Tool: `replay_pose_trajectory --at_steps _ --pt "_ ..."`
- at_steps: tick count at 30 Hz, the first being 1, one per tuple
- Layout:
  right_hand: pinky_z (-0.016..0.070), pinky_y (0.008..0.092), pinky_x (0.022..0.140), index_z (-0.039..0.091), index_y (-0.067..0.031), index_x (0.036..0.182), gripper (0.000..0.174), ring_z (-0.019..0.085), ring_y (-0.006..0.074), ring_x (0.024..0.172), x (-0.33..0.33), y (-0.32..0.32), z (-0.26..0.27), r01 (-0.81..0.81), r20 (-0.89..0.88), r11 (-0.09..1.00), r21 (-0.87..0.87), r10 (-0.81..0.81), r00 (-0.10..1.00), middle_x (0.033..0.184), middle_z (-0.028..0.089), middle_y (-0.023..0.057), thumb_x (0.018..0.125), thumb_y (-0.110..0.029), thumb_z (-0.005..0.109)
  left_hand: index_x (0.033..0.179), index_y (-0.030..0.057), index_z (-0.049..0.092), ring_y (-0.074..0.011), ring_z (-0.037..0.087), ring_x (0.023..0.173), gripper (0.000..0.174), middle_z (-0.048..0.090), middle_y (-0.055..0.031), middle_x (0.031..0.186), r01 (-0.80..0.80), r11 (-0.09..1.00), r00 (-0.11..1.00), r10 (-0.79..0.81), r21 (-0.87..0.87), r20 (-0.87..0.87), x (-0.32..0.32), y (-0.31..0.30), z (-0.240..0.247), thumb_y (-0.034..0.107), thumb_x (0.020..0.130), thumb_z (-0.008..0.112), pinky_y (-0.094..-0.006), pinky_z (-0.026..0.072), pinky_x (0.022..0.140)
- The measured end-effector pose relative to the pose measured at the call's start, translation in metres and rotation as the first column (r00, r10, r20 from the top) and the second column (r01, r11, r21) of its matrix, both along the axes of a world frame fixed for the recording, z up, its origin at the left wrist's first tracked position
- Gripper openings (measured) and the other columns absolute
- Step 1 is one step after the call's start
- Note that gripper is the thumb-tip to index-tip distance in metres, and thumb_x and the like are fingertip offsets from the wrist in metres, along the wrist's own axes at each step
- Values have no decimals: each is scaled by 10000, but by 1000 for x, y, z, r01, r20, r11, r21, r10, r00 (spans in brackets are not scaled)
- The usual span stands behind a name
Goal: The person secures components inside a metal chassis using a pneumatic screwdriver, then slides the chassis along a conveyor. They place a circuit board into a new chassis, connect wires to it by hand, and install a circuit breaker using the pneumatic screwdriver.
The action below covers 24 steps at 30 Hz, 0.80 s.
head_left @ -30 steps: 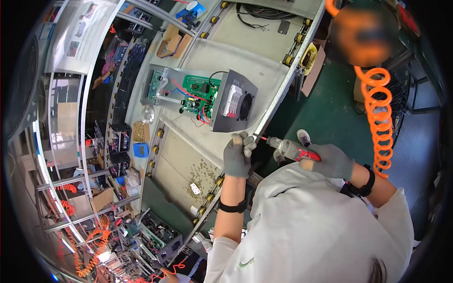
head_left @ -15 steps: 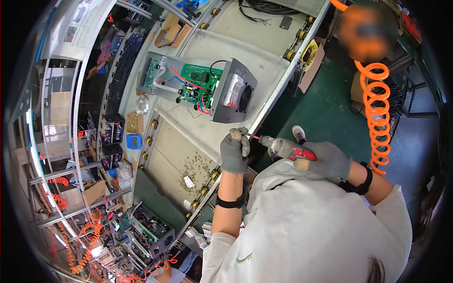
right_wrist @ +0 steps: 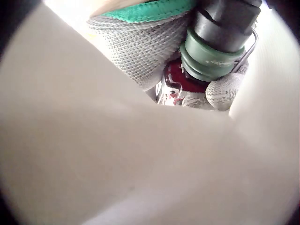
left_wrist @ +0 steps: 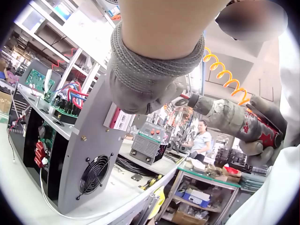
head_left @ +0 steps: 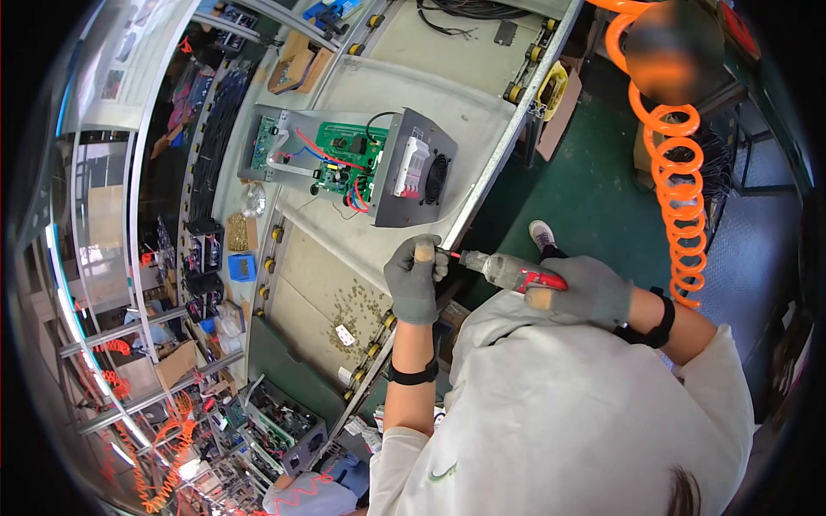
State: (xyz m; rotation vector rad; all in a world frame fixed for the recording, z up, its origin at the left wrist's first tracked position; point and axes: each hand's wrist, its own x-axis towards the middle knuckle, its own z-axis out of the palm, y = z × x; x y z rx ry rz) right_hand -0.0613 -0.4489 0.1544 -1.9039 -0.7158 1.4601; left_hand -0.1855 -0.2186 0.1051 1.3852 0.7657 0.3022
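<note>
In the head view the left hand point(head_left: 415, 279), gloved in grey, has curled fingers that pinch the thin tip of the driver bit point(head_left: 451, 254); any small part there is too small to tell. The gloved right hand point(head_left: 585, 292) grips a worn grey and red power driver point(head_left: 508, 271), its bit pointing at the left fingers. The left wrist view shows the driver point(left_wrist: 229, 117) from below. Beside the left hand, on the bench, lies an open metal chassis point(head_left: 417, 168) with green circuit boards point(head_left: 348, 155) and a fan. The right wrist view is mostly cloth, with the driver's base point(right_wrist: 211, 56) above.
Small screws point(head_left: 357, 310) lie scattered on the lower bench panel near a white card point(head_left: 345, 334). A bench rail point(head_left: 490, 181) with rollers runs along the near edge. An orange coiled hose point(head_left: 675, 198) hangs at the right. Cardboard and blue boxes point(head_left: 242, 267) stand on the far side.
The head view has shifted a little, and the chassis and bench appear slightly further left. Both hands keep their hold, with the driver bit remaining at the left fingers.
</note>
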Motion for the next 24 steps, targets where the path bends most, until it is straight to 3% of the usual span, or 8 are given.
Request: replay_pose_trajectory --at_steps 9,10,11,13,14,17,18,24 --pt "452 374 739 589 -18 918 546 617 314 816 1 11 -16 59 -17 996 63 -58 998 824 625 162 812 -550 533 1117 -28 582 -102 530 583 454 594 -62 715 162 983 976 -146 90 -159 9 22 11 381 923 549 -229 418 539" --pt "448 377 743 588 -18 910 562 614 318 820 2 14 -20 80 14 993 88 -81 997 829 626 165 804 -567 534 1128 -25 578 -149 553 669 447 599 -98 804 61 846 997 -26 530 -72 14 27 8 361 905 565 -271 444 618" --pt "448 377 743 588 -18 910 562 614 318 820 3 18 -22 89 8 992 89 -90 996 829 626 165 804 -567 534 1139 -22 573 -197 575 755 443 605 -135 894 -74 526 997 40 847 63 18 32 8 342 888 580 -314 470 697" --pt "443 375 757 591 -20 911 600 610 327 835 9 29 -25 150 126 983 105 -163 978 858 626 172 790 -605 529 1146 -4 572 -287 547 991 447 558 -180 1094 28 414 961 239 910 -138 32 31 34 286 811 635 -380 431 883" --pt "441 372 765 597 -17 947 626 607 328 857 15 35 -26 129 140 988 84 -139 980 894 627 177 793 -619 517 1141 26 574 -310 516 1056 479 526 -164 1144 49 392 967 212 919 -142 42 37 35 248 733 694 -384 403 936" --pt "442 376 775 599 -10 985 656 605 331 883 25 47 -18 166 38 984 72 -169 985 916 626 185 793 -630 501 1150 35 563 -308 512 1062 493 532 -148 1096 219 367 971 5 904 -237 54 66 17 219 716 708 -390 411 919" --pt "455 316 568 590 -73 931 573 615 180 576 21 51 -37 183 112 975 128 -197 974 711 615 74 815 -630 522 1163 38 551 -312 502 1058 507 524 -151 1106 245 448 968 -67 860 -241 58 68 16 209 712 710 -396 408 916" --pt "465 315 563 573 -46 939 593 617 179 577 23 63 -37 175 53 981 83 -180 982 703 605 82 795 -622 558 1142 18 539 -321 486 1087 488 509 -165 1170 240 510 969 -80 826 -233 61 76 -1 203 726 713 -394 395 935"
